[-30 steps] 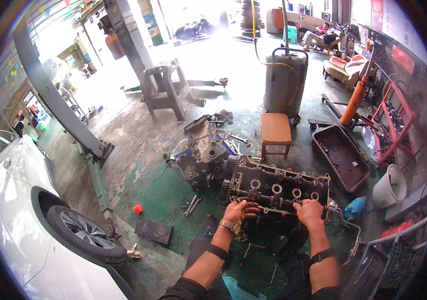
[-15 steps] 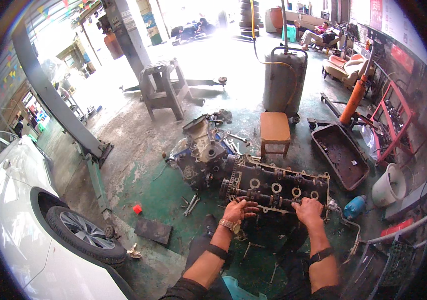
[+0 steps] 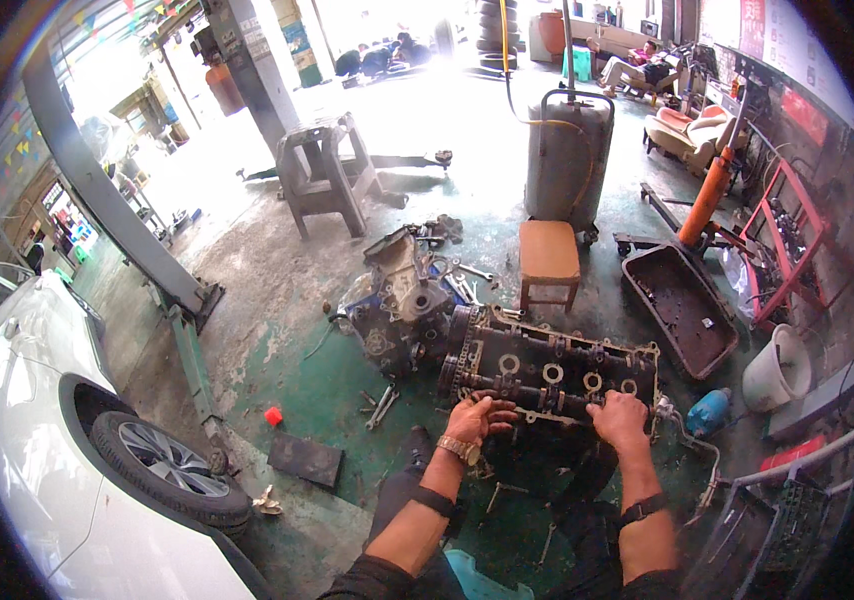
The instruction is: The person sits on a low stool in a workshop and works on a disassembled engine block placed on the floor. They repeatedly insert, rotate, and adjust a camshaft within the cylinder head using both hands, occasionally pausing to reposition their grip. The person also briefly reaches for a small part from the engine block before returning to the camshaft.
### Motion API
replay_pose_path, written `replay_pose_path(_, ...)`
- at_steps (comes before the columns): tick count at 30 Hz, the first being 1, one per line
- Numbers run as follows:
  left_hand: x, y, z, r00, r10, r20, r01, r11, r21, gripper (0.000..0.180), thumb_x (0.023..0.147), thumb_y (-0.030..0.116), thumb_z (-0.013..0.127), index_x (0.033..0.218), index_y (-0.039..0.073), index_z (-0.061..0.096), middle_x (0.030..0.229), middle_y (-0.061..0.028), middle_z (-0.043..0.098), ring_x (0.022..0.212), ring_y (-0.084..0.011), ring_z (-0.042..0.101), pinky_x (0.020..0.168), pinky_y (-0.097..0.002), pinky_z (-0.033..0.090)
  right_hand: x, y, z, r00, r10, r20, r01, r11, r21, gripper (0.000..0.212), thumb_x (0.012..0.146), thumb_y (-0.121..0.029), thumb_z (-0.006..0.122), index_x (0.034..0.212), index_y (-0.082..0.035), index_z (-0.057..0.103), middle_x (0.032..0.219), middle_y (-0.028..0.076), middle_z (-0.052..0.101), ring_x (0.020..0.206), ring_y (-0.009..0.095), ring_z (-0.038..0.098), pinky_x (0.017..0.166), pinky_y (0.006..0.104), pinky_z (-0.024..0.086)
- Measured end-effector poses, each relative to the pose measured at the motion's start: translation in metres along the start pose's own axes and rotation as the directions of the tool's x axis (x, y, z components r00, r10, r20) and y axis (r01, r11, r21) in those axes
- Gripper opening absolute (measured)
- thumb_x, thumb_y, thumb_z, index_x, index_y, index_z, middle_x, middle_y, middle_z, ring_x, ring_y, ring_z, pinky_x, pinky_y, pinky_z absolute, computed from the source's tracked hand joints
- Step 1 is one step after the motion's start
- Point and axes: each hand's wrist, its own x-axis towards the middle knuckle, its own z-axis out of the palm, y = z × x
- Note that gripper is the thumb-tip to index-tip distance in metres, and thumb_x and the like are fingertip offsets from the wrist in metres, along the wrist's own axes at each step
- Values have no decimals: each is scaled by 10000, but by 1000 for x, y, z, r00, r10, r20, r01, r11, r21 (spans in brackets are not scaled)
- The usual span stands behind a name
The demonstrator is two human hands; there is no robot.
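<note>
One long cylinder head lies in front of the person, its length running roughly from nine to three o'clock, with twelve pointing straight away from the body. Taking its centre as the dial, the left hand is at about seven to eight o'clock and the right hand at about four to five, both at its near edge, close to the near shaft.

The left fingers are loosely spread and reach toward three o'clock; whether thumb and forefinger pinch anything, I cannot tell. The right fingers are curled in at the rim, and what they hold, if anything, is hidden.

The step in hand looks like two-handed work along that near side. The next move, I judge, calls for a sure hold at both spots and even effort, so that neither end tips or binds.

An engine block sits at ten o'clock, a stool at twelve, a dark tray at two, a blue container between three and four, and wrenches between eight and nine.
</note>
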Motion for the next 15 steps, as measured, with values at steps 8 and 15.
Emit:
replay_pose_path(8,2,-1,-1,1000,-27,-11,26,999,-35,124,984,115,400,1079,90,476,1081,-238,615,909,-377,647,672,-423,564,4,-2,9,999,16,42,-17,1000,13,388,859,-404,583,857,-27,674,863,189,673,812,360,660,744,470,516)
replay_pose_path(15,-3,3,2,1000,-6,27,6,1000,2,174,951,111,450,1117,65,478,1072,-222,615,955,-374,626,758,-481,539,3,3,6,998,-53,37,52,998,30,405,841,-415,610,927,-20,639,869,188,663,856,359,643,745,472,500)
